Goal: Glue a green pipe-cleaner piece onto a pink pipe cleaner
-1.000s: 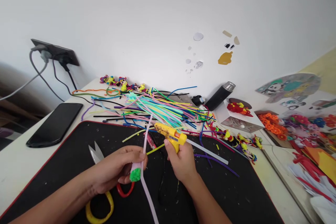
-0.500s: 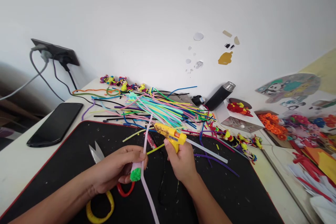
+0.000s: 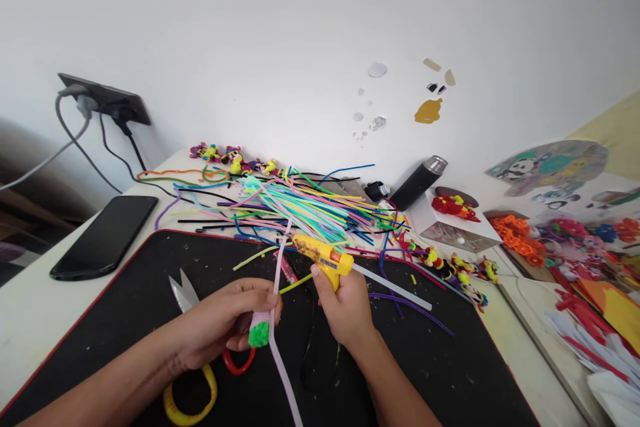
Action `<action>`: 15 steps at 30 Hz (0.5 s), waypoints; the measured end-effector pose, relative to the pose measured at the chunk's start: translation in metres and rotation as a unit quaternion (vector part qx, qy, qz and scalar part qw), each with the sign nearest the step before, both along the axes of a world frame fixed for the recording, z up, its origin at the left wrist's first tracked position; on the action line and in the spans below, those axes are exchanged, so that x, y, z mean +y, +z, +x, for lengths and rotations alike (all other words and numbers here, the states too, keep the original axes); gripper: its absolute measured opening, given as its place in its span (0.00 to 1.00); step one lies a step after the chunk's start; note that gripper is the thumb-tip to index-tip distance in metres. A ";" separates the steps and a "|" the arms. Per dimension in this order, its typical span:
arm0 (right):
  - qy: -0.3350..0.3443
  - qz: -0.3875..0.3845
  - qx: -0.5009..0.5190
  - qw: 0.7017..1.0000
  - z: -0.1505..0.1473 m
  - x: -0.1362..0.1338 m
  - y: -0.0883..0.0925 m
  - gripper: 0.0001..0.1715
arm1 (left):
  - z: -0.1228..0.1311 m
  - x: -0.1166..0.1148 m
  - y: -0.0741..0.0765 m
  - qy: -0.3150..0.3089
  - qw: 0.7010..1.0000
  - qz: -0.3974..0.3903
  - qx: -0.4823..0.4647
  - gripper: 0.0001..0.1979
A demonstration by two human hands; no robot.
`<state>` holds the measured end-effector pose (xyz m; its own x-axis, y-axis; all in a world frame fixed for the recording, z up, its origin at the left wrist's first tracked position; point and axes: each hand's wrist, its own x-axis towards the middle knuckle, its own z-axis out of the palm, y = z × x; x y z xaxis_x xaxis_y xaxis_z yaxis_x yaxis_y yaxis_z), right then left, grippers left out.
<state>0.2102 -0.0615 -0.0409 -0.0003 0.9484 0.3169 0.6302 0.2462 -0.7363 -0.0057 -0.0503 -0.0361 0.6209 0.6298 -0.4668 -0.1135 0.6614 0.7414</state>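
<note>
My left hand point(image 3: 235, 317) pinches a small rolled piece point(image 3: 259, 332), pale pink outside with a green fuzzy end, together with a long pale pink pipe cleaner point(image 3: 284, 373) that runs up and down past it. My right hand point(image 3: 347, 310) is wrapped round the handle of a yellow hot glue gun point(image 3: 323, 257). Its nozzle points left, close to the upper part of the pipe cleaner; I cannot tell whether they touch. A translucent glue stick point(image 3: 395, 287) juts from its back. Scissors point(image 3: 190, 407) with red and yellow handles lie partly under my left hand.
A black mat point(image 3: 425, 360) with red edging covers the desk. Behind it lies a pile of coloured pipe cleaners point(image 3: 300, 203). A phone point(image 3: 105, 237) lies at left, a black flask point(image 3: 419, 183) leans at right, beside a white box point(image 3: 460, 237). Small fuzzy figures point(image 3: 235, 159) line the wall.
Both hands hold nearly the same pose. The view has shifted very slightly; nothing was taken up or let go.
</note>
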 end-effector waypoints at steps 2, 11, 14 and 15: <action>0.004 -0.003 -0.002 1.000 0.000 0.000 0.000 0.29 | 0.000 0.001 0.000 -0.001 1.000 0.000 -0.001 0.21; -0.003 -0.004 0.007 1.000 0.001 0.001 0.001 0.25 | 0.000 0.001 0.000 -0.001 1.000 -0.003 0.002 0.21; -0.006 0.000 0.005 1.000 0.001 0.001 0.002 0.24 | 0.001 0.001 0.001 -0.002 1.000 -0.002 0.004 0.21; -0.006 0.002 0.004 1.000 0.001 0.001 0.002 0.24 | 0.002 0.000 0.002 -0.003 1.000 -0.001 0.004 0.21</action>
